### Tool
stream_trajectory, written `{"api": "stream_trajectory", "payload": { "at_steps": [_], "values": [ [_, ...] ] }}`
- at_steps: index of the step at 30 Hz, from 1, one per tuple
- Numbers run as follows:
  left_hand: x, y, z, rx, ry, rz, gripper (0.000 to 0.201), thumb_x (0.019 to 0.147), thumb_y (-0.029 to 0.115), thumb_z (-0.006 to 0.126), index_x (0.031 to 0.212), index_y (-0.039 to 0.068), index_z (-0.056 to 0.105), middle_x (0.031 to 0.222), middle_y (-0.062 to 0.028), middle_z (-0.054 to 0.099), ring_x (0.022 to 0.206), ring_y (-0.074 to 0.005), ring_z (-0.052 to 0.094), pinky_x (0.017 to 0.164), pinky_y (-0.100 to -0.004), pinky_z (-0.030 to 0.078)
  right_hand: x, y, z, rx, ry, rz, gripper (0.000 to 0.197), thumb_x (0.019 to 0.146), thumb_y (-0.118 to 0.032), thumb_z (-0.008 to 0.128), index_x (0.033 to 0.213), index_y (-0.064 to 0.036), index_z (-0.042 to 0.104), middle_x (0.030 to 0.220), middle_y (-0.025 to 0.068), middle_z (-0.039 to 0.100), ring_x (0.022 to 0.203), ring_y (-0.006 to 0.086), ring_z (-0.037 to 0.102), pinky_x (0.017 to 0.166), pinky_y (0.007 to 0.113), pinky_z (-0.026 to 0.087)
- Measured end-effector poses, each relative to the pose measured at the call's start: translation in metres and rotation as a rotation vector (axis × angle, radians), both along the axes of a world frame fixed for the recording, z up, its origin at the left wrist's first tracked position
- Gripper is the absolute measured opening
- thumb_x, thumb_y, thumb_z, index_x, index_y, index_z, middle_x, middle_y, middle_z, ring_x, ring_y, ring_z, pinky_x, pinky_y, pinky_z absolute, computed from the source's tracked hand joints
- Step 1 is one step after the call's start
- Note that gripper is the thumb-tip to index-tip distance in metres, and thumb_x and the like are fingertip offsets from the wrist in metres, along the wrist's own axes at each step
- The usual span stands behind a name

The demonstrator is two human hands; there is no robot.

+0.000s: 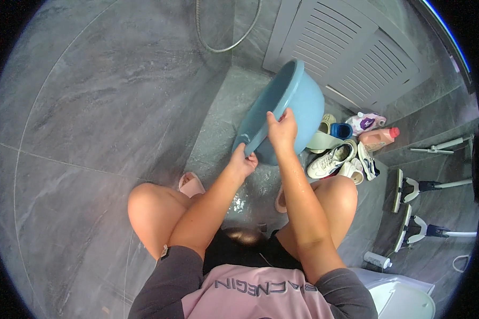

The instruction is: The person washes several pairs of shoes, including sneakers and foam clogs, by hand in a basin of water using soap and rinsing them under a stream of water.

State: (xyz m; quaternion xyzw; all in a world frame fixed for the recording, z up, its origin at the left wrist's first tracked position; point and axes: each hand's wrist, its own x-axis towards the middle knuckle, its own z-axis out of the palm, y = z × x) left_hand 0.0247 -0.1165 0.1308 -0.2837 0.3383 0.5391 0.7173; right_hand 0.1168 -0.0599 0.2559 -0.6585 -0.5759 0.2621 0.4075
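Observation:
A large blue plastic basin (306, 101) stands tilted on its side on the wet floor, its mouth turned toward the left. My left hand (243, 161) grips the lower rim, thumb over the edge. Higher up the same rim, my right hand (282, 129) is closed on it, with the thumb on top and the fingers along the outer wall. Part of the basin's inside shows, and I see nothing lying in it. Both forearms reach forward between my bent knees.
Right of the basin are several shoes (332, 161), a pink bottle with a red cap (379, 139) and a white-and-purple pack (365, 123). A grey louvred panel (351, 48) is behind. Mops (410, 189) hang at the right wall; a shower hose (226, 48) dangles above.

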Motion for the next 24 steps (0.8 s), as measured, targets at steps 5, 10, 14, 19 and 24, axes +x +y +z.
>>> {"api": "stream_trajectory", "payload": {
  "at_steps": [5,10,14,19,24],
  "values": [
    [0.005,0.004,0.011,0.068,-0.060,-0.047,0.021,0.091,0.030,0.049,0.088,0.010,0.044,0.069,-0.0027,0.046,0.051,-0.0110,0.044,0.038,-0.0197,0.032,-0.006,-0.006,0.021,0.099,-0.028,0.037,0.026,0.076,-0.021,0.067,0.085,-0.0016,0.052,0.067,0.0150,0.059,0.063,0.0333,0.059,0.059,0.040,0.045],
    [0.006,0.007,0.015,0.173,-0.153,-0.087,0.025,0.093,0.034,0.045,0.094,0.009,0.043,0.074,-0.0038,0.046,0.052,-0.0114,0.044,0.036,-0.0179,0.032,-0.010,-0.013,0.041,0.114,-0.040,0.070,0.026,0.076,-0.021,0.067,0.083,-0.0016,0.050,0.066,0.0161,0.058,0.062,0.0352,0.058,0.058,0.041,0.045],
    [0.005,0.008,0.016,0.185,-0.177,-0.090,0.026,0.093,0.036,0.043,0.096,0.010,0.043,0.075,-0.0040,0.044,0.053,-0.0118,0.044,0.035,-0.0170,0.032,-0.015,-0.026,0.058,0.143,-0.096,0.101,0.026,0.077,-0.020,0.066,0.082,-0.0014,0.049,0.065,0.0177,0.058,0.062,0.0374,0.058,0.057,0.042,0.044],
    [0.010,0.008,0.021,0.417,-0.182,-0.181,0.023,0.094,0.028,0.037,0.090,0.008,0.047,0.072,-0.0028,0.049,0.048,-0.0085,0.045,0.032,-0.0173,0.032,-0.018,-0.032,0.064,0.209,-0.178,0.130,0.029,0.075,-0.021,0.068,0.078,-0.0011,0.047,0.059,0.0136,0.053,0.054,0.0311,0.054,0.053,0.038,0.043],
    [0.009,0.010,0.028,0.628,-0.256,-0.233,0.019,0.092,0.020,0.037,0.089,0.006,0.049,0.070,-0.0032,0.052,0.043,-0.0070,0.043,0.031,-0.0175,0.030,-0.024,-0.044,0.072,0.216,-0.213,0.186,0.025,0.078,-0.020,0.064,0.081,-0.0021,0.047,0.067,0.0212,0.057,0.065,0.0423,0.057,0.058,0.047,0.044]
  ]
}}
